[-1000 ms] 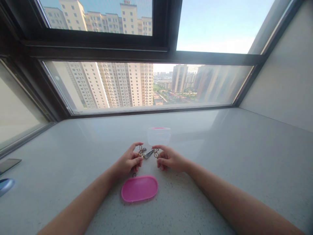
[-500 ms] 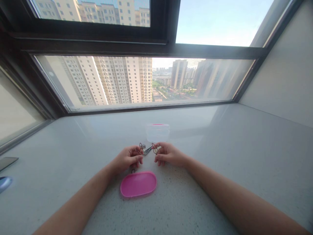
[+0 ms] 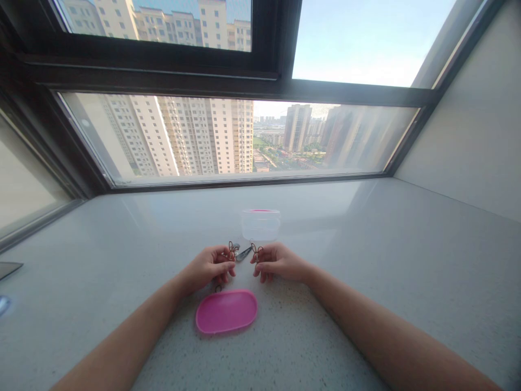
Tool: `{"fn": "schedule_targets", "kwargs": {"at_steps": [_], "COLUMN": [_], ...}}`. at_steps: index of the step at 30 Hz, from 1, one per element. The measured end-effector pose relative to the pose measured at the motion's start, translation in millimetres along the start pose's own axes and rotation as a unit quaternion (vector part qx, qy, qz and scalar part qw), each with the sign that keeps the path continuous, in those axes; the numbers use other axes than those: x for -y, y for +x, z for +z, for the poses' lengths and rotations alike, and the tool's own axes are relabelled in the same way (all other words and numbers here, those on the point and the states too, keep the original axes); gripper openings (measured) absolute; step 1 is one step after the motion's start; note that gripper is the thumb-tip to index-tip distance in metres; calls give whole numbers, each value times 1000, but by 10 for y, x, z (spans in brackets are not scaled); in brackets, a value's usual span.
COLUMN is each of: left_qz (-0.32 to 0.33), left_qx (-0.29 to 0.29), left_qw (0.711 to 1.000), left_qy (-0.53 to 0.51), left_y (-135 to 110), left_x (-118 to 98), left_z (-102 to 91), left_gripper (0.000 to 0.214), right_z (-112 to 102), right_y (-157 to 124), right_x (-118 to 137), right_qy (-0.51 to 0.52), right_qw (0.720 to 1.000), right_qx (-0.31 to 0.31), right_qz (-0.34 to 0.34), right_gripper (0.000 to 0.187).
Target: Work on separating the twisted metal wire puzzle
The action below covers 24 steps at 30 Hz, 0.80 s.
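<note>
My left hand (image 3: pixel 215 264) pinches a small brown looped hair tie (image 3: pixel 232 251) between thumb and fingers. In my right hand (image 3: pixel 280 262), another brown looped hair tie (image 3: pixel 256 250) is held upright, its loops pointing up. Between the two hands lies a dark, shiny clip-like piece (image 3: pixel 244 253), too small to make out fully. A pink oval lid (image 3: pixel 227 311) lies just below the left hand, with a small dark ring (image 3: pixel 218 288) at its far edge. Beyond the hands stands a clear plastic box (image 3: pixel 261 225) with some pink at its top.
The hands work over a pale speckled windowsill (image 3: pixel 325 326). A dark window frame (image 3: pixel 228 87) runs along the back, and a white wall (image 3: pixel 480 130) closes the right side. At the far left edge are a flat dark object (image 3: pixel 8 269) and a bluish rounded one (image 3: pixel 3 305).
The view has shifted slightly. Both hands keep their hair ties in almost the same place; the one in my right hand has turned a little.
</note>
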<state>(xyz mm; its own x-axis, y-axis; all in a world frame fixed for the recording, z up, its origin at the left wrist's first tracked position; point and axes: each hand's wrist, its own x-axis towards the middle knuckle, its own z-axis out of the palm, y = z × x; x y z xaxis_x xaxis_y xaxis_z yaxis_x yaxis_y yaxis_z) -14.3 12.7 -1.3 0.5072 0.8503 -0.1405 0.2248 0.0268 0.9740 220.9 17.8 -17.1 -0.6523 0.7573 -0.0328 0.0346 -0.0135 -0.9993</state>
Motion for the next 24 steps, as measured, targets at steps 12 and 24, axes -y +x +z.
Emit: {"fn": "schedule_targets", "kwargs": {"at_steps": [12, 24], "left_qz": [4, -2], "left_qx": [3, 0], "left_qw": [1000, 1000], "left_qy": [-1, -6], "left_y": [10, 20], "left_x": [33, 35], "left_z": [-8, -13], "left_gripper": [26, 27], "right_z": [9, 19], "right_y": [16, 34], "right_x": [-19, -22], "right_qy": [-3, 6], "right_qw": [1000, 1000], "right_qx": [-7, -11], "right_qz": [5, 13], "right_gripper": [36, 36]}}
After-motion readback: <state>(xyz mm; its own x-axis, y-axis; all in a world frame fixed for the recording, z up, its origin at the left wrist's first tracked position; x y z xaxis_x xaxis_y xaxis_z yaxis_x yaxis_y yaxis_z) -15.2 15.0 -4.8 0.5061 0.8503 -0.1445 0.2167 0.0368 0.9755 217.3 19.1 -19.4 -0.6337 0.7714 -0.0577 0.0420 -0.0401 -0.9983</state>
